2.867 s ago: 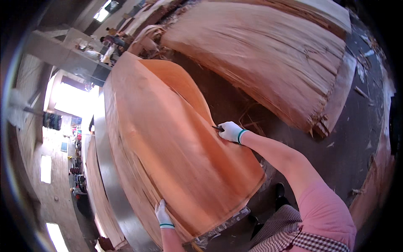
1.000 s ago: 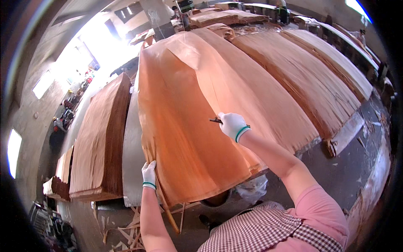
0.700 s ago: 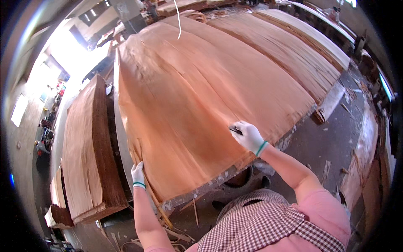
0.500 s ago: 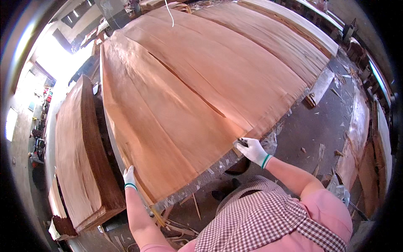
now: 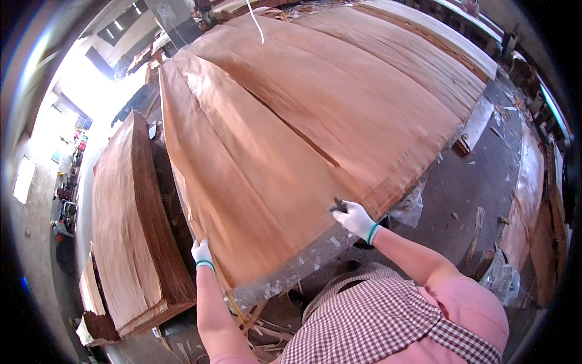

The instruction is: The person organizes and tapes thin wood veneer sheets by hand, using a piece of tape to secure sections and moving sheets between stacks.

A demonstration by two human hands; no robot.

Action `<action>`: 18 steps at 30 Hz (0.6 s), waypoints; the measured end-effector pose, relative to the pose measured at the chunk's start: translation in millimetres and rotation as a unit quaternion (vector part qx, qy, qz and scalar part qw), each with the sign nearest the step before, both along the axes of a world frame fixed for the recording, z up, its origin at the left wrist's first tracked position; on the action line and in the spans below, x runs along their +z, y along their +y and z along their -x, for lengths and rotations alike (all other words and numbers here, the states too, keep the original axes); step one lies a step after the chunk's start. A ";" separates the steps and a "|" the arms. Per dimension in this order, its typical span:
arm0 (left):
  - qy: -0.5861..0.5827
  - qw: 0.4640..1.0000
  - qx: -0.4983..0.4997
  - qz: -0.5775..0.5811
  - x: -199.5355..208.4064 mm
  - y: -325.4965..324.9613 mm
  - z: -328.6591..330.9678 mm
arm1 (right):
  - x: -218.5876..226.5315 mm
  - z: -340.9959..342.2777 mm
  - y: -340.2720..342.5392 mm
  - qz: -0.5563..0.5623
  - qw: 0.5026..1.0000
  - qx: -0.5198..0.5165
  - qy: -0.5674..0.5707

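Head view: a broad, thin tan wood sheet (image 5: 248, 176) spreads over the middle of the frame, rippled lengthwise, with one long edge standing slightly proud where a dark shadow slants from upper centre toward the right hand. That raised edge looks like the weak spot: if the two hands pull unevenly, the sheet could split along its grain, and if the edge is pushed sideways it could fold and crease. The small dark tool (image 5: 337, 207) might also nick the surface, should its tip press down or drag. The sheet lies ahead of and between the hands. At lower left of centre, the gloved left hand (image 5: 202, 252) is at the sheet's left edge; whether its fingers pinch or merely rest there, I cannot tell. Right of centre, the gloved right hand (image 5: 356, 219) is closed around the tool near the sheet's lower right corner; contact with the wood is unclear. Further out, a grey tabletop (image 5: 321, 247) shows along the near edge, a thick veneer stack (image 5: 118, 224) fills the left, and a clear plastic bag (image 5: 410, 207) sits just beyond the right hand.
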State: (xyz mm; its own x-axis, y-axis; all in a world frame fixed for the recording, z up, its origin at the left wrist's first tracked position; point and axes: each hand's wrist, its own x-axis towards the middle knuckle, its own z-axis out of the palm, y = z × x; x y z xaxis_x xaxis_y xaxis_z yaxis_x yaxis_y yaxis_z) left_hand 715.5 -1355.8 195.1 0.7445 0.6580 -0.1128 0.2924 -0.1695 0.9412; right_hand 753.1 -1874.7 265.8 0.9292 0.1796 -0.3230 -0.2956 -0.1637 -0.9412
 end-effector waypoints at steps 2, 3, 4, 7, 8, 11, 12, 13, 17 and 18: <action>-0.013 0.999 -0.026 0.029 0.5 9.0 -33.3 | -20.3 -2.5 33.5 0.022 0.998 0.054 -0.034; 0.003 0.998 -0.022 0.062 0.6 11.0 -42.5 | -22.9 -1.1 49.8 0.077 0.994 0.068 -0.023; 0.018 0.995 -0.015 0.094 1.0 15.7 -47.4 | -18.7 1.1 72.7 0.129 0.988 0.085 -0.012; 0.049 0.992 -0.035 0.112 -12.6 32.5 -41.4 | -29.8 12.7 131.5 0.278 0.952 0.051 -0.116; 0.059 0.988 -0.023 0.137 -17.9 29.4 -36.4 | -27.2 13.3 144.6 0.309 0.945 0.065 -0.090; 0.077 0.976 -0.068 0.192 -14.1 14.7 -14.3 | -26.1 12.5 164.8 0.363 0.926 0.085 -0.057; 0.059 0.974 -0.087 0.199 -11.4 17.7 -4.5 | -28.7 17.1 170.0 0.361 0.928 0.076 -0.050; 0.025 0.991 -0.088 0.101 -16.1 43.2 13.6 | -21.5 20.3 189.8 0.349 0.932 0.081 -0.054; 0.098 0.897 -0.233 -0.362 69.1 -70.2 46.0 | -1.8 30.2 191.2 0.289 0.952 0.025 -0.096; 0.091 0.881 -0.290 -0.362 68.3 -79.7 60.9 | 13.3 34.1 208.3 0.258 0.957 0.035 -0.128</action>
State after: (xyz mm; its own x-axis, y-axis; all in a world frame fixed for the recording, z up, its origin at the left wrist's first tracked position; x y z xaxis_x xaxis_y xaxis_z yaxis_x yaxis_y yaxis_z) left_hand 654.6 -1435.5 263.4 0.9923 0.1205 0.0281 0.0931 -0.8767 0.4719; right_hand 719.0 -1666.3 279.2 0.9814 0.1224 -0.1481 -0.0366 -0.6377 -0.7694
